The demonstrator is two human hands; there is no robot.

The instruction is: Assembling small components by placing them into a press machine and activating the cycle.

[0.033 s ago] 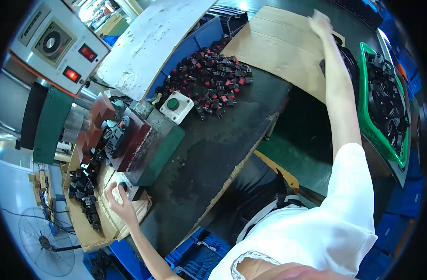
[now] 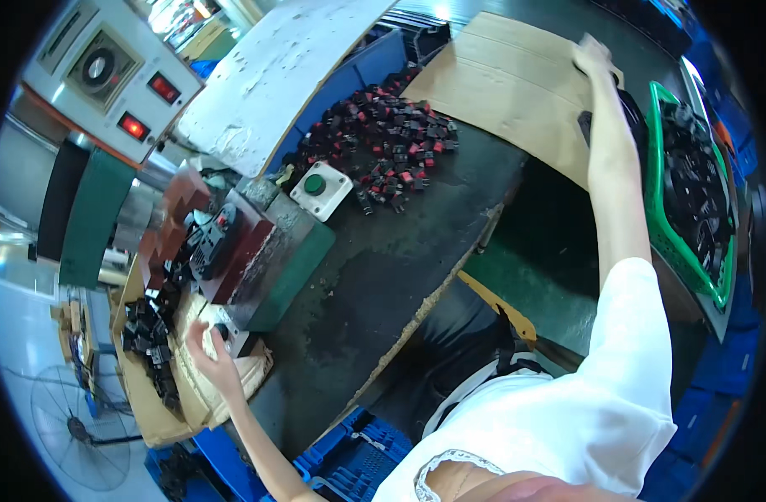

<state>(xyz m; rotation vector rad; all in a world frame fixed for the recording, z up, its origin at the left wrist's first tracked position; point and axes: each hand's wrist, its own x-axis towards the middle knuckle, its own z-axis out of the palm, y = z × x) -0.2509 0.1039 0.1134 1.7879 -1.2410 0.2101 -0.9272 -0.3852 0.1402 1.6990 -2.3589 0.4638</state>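
My left hand (image 2: 215, 365) is by the button box (image 2: 235, 336) at the lower left, its fingers spread and curved near the black button, holding nothing visible. At the far right, my right arm stretches out and my right hand (image 2: 593, 57) is over the far edge of a flat cardboard sheet (image 2: 504, 79). Its fingers look apart, slightly blurred, with nothing visible in them. Ahead of my left hand, a dark moulded part (image 2: 215, 243) sits in the machine's fixture, beside a reddish-brown block (image 2: 247, 255).
Small black-and-red parts (image 2: 383, 142) are heaped by a blue bin. A green button box (image 2: 322, 191) stands beside the machine. Black parts (image 2: 153, 347) lie on cardboard at left. A green basket (image 2: 656, 197) of black parts is at right. A control box (image 2: 107, 75) is upper left.
My right hand has shifted slightly right and nearer over the cardboard. My left hand has drawn slightly away from the black button, its fingers more spread. The view has tilted slightly.
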